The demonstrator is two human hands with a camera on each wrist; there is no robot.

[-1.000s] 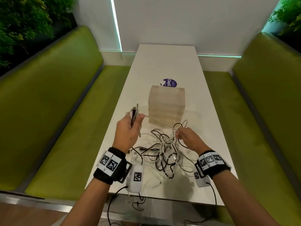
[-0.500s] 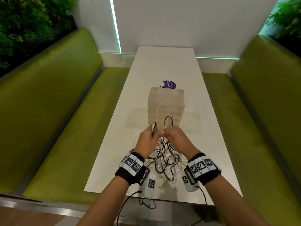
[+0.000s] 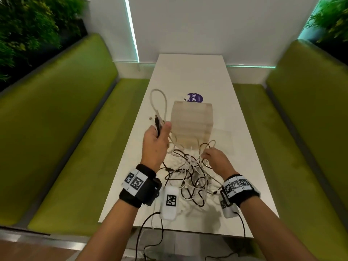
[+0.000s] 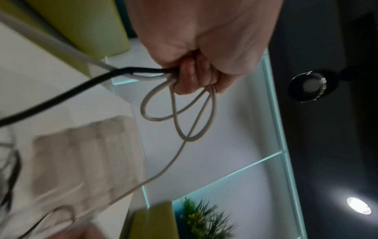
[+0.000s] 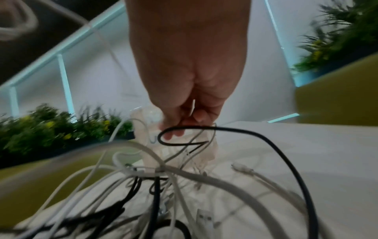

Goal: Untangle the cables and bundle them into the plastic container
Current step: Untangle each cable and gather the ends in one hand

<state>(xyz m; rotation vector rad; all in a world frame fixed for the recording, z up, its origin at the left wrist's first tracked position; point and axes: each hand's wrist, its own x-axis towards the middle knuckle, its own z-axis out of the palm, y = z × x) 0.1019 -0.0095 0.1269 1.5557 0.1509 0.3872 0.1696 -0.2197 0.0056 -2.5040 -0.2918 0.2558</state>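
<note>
My left hand (image 3: 157, 136) is raised left of the translucent plastic container (image 3: 192, 125). It grips cable plugs and a folded white cable whose loop (image 3: 159, 102) stands above it. In the left wrist view the fingers (image 4: 194, 80) curl round white loops (image 4: 180, 113) and a black cable (image 4: 61, 95). My right hand (image 3: 214, 157) is low over the tangle of black and white cables (image 3: 188, 178) in front of the container. Its fingertips (image 5: 174, 134) pinch together, seemingly on a thin white cable, behind a black cable loop (image 5: 184, 129).
The long white table (image 3: 188, 72) runs between two green benches (image 3: 66, 129). A purple sticker (image 3: 195, 97) lies behind the container and a clear flat lid (image 3: 223, 133) lies to its right. Wires from the wrist cameras hang over the near table edge (image 3: 169, 227).
The hands met in front of the container half a second ago and have parted again. The left hand rose to the left with a bigger white loop; the right hand dropped back to the tangle.
</note>
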